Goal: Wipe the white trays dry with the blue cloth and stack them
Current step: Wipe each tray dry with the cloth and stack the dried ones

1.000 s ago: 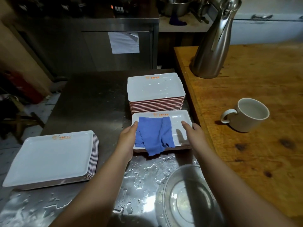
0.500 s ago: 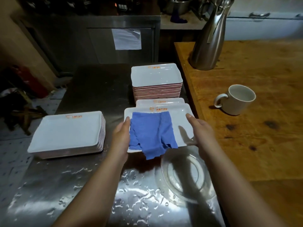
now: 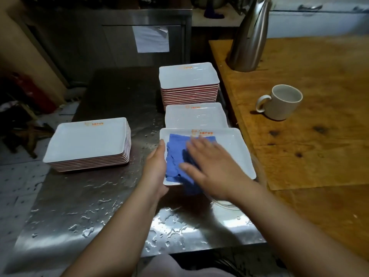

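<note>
A white tray (image 3: 237, 148) is held above the wet steel worktop (image 3: 83, 200), close to that worktop's right edge and near its front. The left hand (image 3: 156, 166) grips the tray's left rim, thumb on top of the rim and fingers curled underneath. The right hand (image 3: 211, 164) lies flat on the blue cloth (image 3: 173, 156) with its fingers straight and spread, pressing the cloth against the tray's floor; the cloth covers the tray's left half and a fold of it hangs over the near rim. Just behind the held tray, 1 more tray (image 3: 196, 116) lies on the worktop with water drops on it. Behind that, toward the back right corner, stands a tall stack of trays (image 3: 188, 82) with red edges showing. A second, lower stack of trays (image 3: 87, 142) sits at the worktop's left edge, well apart from the hands. Under the right wrist, part of a clear glass lid or dish (image 3: 225, 203) shows on the worktop; I cannot tell which. To the right, a wooden worktop (image 3: 319, 156) carries a white mug (image 3: 283, 102) and, toward its back left corner, a steel jug (image 3: 249, 37).
</note>
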